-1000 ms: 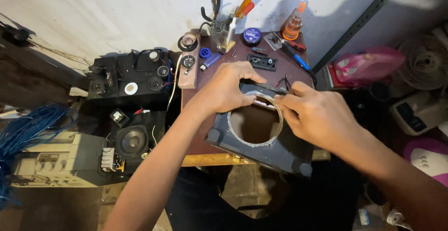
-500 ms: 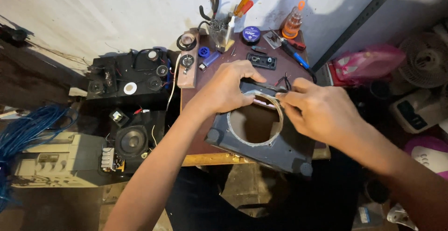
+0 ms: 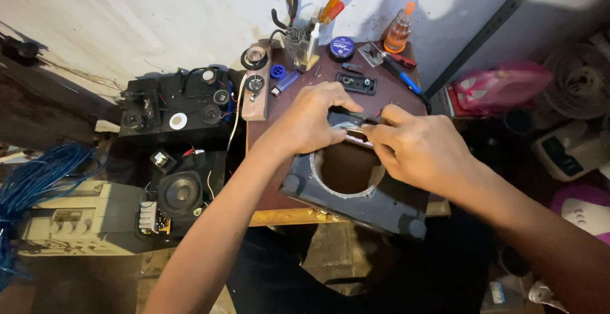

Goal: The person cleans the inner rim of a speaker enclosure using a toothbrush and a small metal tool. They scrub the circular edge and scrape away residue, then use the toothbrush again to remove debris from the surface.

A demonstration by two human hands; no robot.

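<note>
Dark grey plastic, that is what we have under our hands: a square speaker panel [image 3: 356,193] with a big round hole cut through it, lying tilted on the small brown table [image 3: 267,161] with its near corner hanging past the table's front edge. Our left hand [image 3: 311,123] curls over the panel's far rim, fingers bent down onto it, and our right hand [image 3: 413,149] meets it there, thumb and forefinger pinched on something small at the rim of the hole; we cannot tell what it is. The two hands touch or nearly touch at the fingertips.

Free room on the table is scarce. Behind the hands sit a small black plate [image 3: 356,84], a blue round tin [image 3: 343,47], an orange bottle [image 3: 399,31], a blue-handled screwdriver [image 3: 403,76] and a cup of tools [image 3: 298,38] against the white wall [image 3: 127,15].

Left of the table stands a black speaker box [image 3: 171,111], with a loose speaker cone [image 3: 180,193] below it and blue cable [image 3: 38,174] coiled further out. On the right lie a pink bag [image 3: 495,88] and a white fan [image 3: 581,79]
</note>
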